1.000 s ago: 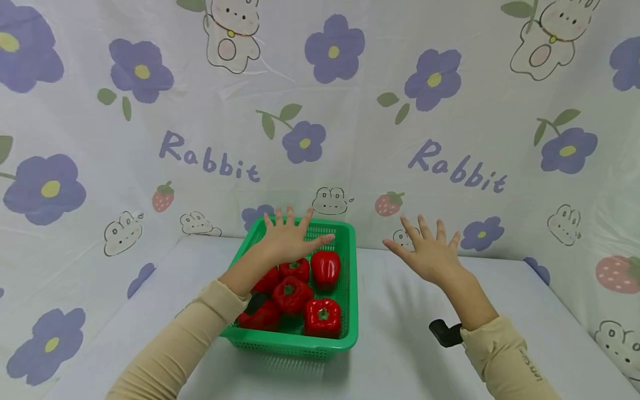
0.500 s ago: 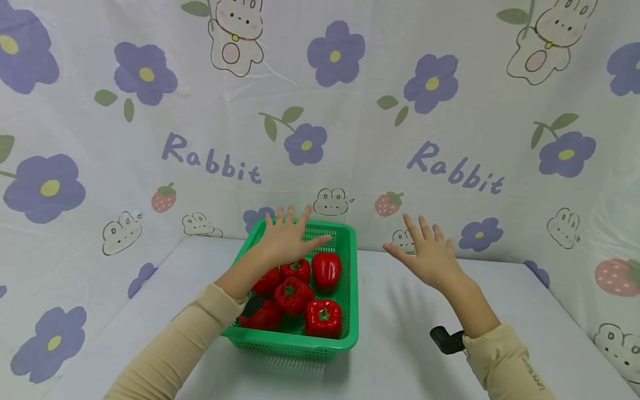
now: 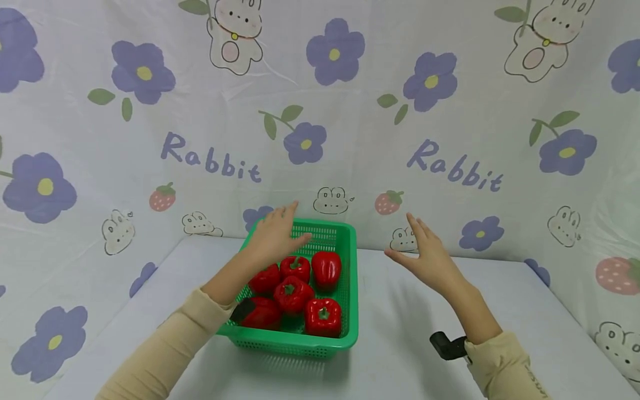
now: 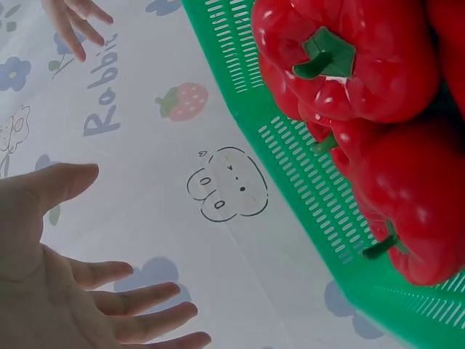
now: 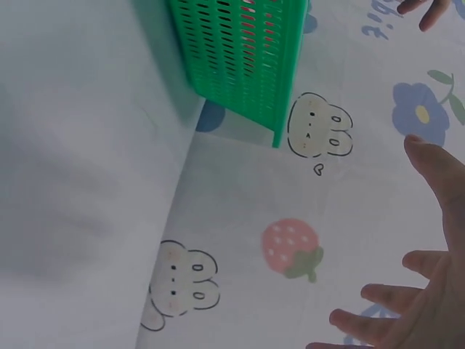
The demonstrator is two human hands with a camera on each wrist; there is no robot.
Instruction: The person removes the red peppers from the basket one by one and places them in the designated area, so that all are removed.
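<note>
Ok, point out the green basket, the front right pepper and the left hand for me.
green basket (image 3: 295, 345): head view, on its near wall.
front right pepper (image 3: 323, 318): head view, on its red top.
left hand (image 3: 274, 239): head view, on its back.

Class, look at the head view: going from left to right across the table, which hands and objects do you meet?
Left hand with straight fingers, above the green perforated plastic basket of glossy red bell peppers → bare pale table → open right hand.

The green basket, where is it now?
In the head view, the green basket sits on the table, left of centre, under the left hand, holding red peppers.
</note>
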